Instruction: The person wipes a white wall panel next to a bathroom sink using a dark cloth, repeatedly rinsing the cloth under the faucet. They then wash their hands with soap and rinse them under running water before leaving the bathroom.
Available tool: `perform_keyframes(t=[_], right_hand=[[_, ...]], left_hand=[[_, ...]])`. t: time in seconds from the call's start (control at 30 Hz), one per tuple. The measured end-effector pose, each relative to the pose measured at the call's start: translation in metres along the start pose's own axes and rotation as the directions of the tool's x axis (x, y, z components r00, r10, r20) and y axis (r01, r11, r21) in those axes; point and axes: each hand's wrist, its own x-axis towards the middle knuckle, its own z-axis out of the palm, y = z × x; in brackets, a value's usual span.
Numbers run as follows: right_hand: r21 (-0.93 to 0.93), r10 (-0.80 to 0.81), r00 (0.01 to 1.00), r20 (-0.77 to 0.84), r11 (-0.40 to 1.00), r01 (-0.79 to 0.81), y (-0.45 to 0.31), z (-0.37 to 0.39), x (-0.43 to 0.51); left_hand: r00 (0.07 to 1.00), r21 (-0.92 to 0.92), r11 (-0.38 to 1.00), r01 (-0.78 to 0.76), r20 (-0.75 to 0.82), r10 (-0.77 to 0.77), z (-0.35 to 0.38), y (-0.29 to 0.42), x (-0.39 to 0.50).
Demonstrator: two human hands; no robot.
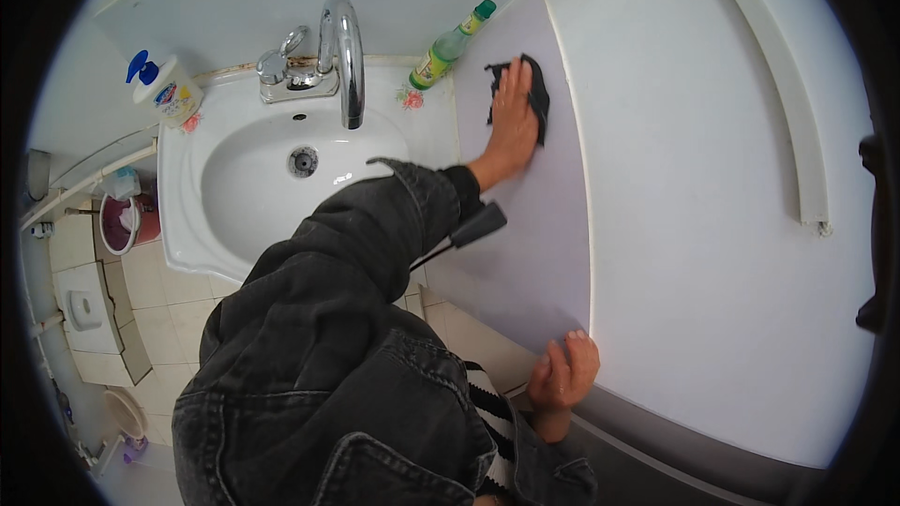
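Note:
With its palm flat, my left hand [515,116] presses a black cloth [540,95] against the pale lilac wall panel [524,239]. The cloth is bunched, and part of it is hidden under the hand. My left arm, in a dark denim sleeve, reaches across the front of a white washbasin [239,176]. Lower down, my right hand [564,374] touches the lower edge of the panel with bent fingers and holds nothing. A green-capped bottle [443,53] with a yellow label leans in the basin's back right corner, left of the cloth.
A chrome faucet [343,56] stands at the basin's back. On its left corner sits a pump bottle [169,91]. A black plastic piece [479,223] on a thin rod shows by my left sleeve. A pink bucket [133,221] and a squat toilet [86,306] are at left.

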Motion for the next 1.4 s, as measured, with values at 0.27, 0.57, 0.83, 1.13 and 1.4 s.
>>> perform_keyframes(t=[0.27,0.57,0.83,1.13,1.4], right_hand=[[0.000,0.034,0.999,0.027,0.999,-0.034,-0.002,-0.002,-0.001],[0.049,0.040,0.999,-0.012,0.998,-0.039,-0.002,0.002,0.001],[0.096,0.045,0.999,-0.022,0.994,-0.043,-0.001,-0.005,0.006],[0.177,0.157,0.982,-0.100,0.974,-0.138,-0.012,-0.035,-0.049],[0.182,0.278,0.959,0.055,0.942,-0.283,0.001,-0.043,-0.116]], left_hand=[[0.992,0.134,0.987,0.093,-0.096,-0.080,0.005,-0.093,0.066],[0.788,0.027,0.788,0.615,-0.011,-0.615,0.042,-0.128,-0.061],[0.998,0.032,0.999,0.040,0.040,-0.041,0.017,0.075,-0.059],[0.999,-0.168,0.986,-0.008,0.047,0.016,0.018,0.055,-0.093],[0.778,-0.171,0.942,-0.288,0.532,0.334,-0.023,0.179,-0.235]])
